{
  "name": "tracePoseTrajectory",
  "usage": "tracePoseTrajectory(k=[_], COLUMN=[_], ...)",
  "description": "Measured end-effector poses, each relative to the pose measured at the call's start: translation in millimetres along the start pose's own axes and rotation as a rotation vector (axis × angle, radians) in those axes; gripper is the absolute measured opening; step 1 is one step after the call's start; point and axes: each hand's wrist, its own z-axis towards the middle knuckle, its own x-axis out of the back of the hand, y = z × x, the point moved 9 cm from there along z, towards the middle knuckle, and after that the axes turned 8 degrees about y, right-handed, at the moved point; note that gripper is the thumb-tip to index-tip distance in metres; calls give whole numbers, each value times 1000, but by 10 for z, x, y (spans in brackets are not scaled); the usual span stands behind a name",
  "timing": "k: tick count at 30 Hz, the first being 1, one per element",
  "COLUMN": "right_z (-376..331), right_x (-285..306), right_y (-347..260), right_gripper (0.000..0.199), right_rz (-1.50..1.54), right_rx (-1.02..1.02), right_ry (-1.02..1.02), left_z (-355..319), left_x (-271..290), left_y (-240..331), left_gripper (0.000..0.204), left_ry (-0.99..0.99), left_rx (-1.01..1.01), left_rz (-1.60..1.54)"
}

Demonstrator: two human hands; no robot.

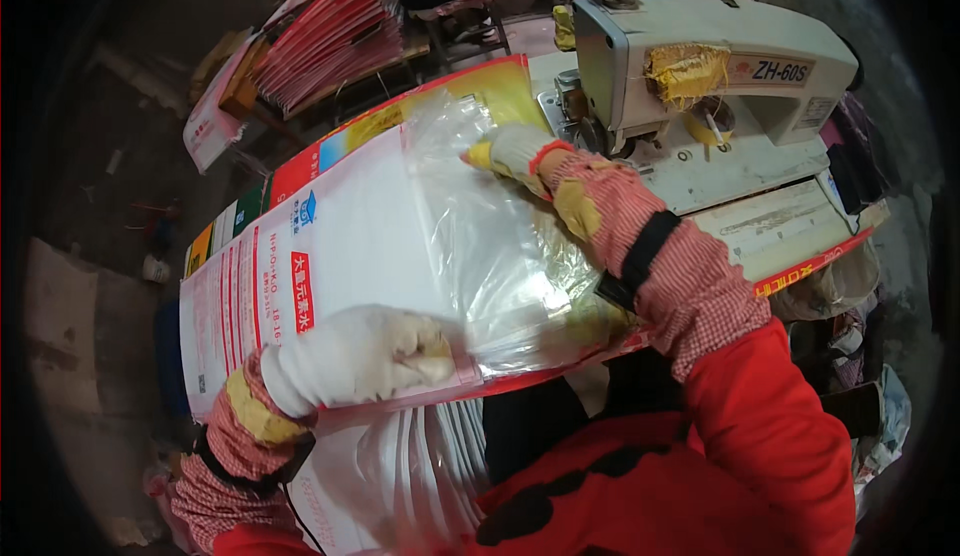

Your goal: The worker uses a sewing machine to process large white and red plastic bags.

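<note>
A white printed bag (350,196) with red and blue markings lies flat across the work table. A wrinkled clear plastic liner (490,246) extends from its right end. My left hand (365,356), in a soiled white glove, is at the near edge of the bag, with its fingers curled around the edge beside the liner. My right hand (510,154), in a pale glove with yellow fingertips, is at the far part of the liner, fingers together on the film. Its fingertips are partly hidden. Both forearms wear red checked sleeves.
A pale sewing machine (700,66) stands on the table at the far right, with yellow thread hanging on it. Stacked red-edged bags (330,46) rest on a bench at the far left. Several folded white bags (400,466) hang below the table's near edge.
</note>
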Motion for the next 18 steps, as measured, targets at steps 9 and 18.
tracePoseTrajectory(k=[9, 18], right_z=[-271, -593], right_x=[-539, -445], right_y=[414, 293], right_gripper=[25, 30], right_rz=[308, 52], right_rx=[-368, -396], right_ry=[-314, -301], left_z=[448, 587], left_x=[304, 372], left_y=[-664, -937], left_gripper=[23, 26], left_ry=[310, 417], left_rx=[146, 65], left_rz=[-246, -528])
